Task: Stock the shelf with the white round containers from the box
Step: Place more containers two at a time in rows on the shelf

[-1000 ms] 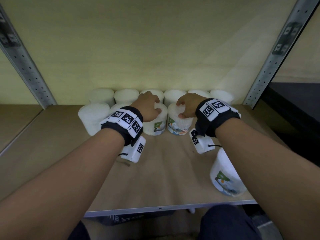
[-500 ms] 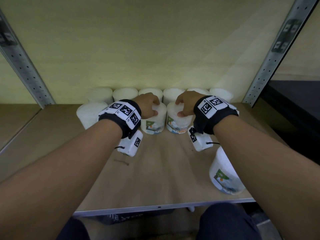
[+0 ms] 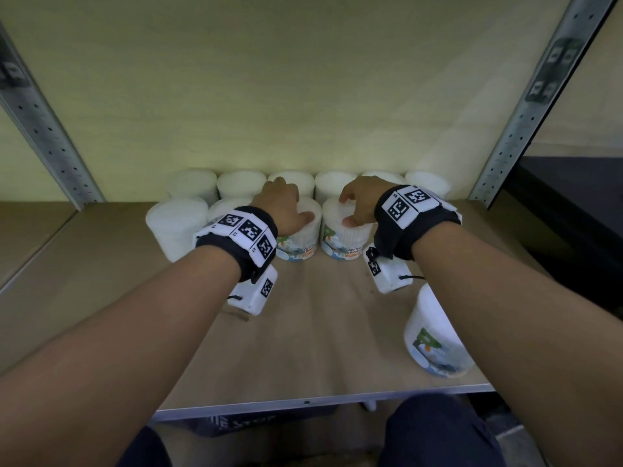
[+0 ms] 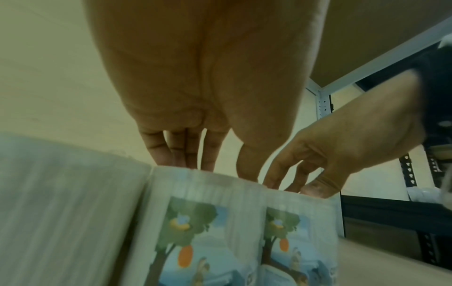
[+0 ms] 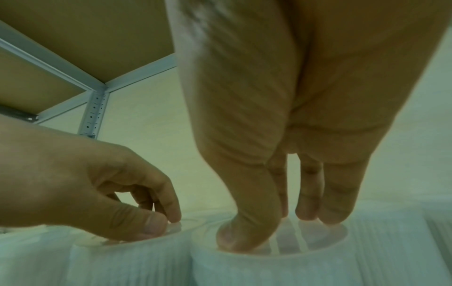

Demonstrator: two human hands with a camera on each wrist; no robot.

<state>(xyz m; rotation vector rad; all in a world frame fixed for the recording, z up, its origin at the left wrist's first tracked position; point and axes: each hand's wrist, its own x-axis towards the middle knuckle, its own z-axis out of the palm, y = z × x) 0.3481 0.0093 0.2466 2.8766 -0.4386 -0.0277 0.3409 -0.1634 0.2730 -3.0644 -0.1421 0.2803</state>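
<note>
At the near right edge of the wooden shelf board (image 3: 313, 335) one white round container (image 3: 435, 342) is seen standing alone, its picture label turned toward the viewer, partly covered by the right forearm. Mid-shelf, two wrist cameras hang below black marker-tagged wristbands (image 3: 246, 237). Just beyond them, the second row of containers is found: two plain white ones at far left, then the left labelled container (image 3: 298, 235) and the right labelled container (image 3: 344, 235), the pair standing upright and side by side; whether they touch cannot be told. The left hand (image 3: 285, 210) is laid over the top of the left labelled container, fingers curled down onto the lid and thumb at its near right rim. The right hand (image 3: 359, 203) is set likewise on the right labelled container; in the right wrist view its thumb (image 5: 244, 228) and fingertips (image 5: 330, 211) are pressed into the recessed lid, fingers close together. Behind, a back row of white containers (image 3: 241, 183) is lined along the pale wall. Grey perforated uprights (image 3: 526, 106) frame the bay on both sides.
</note>
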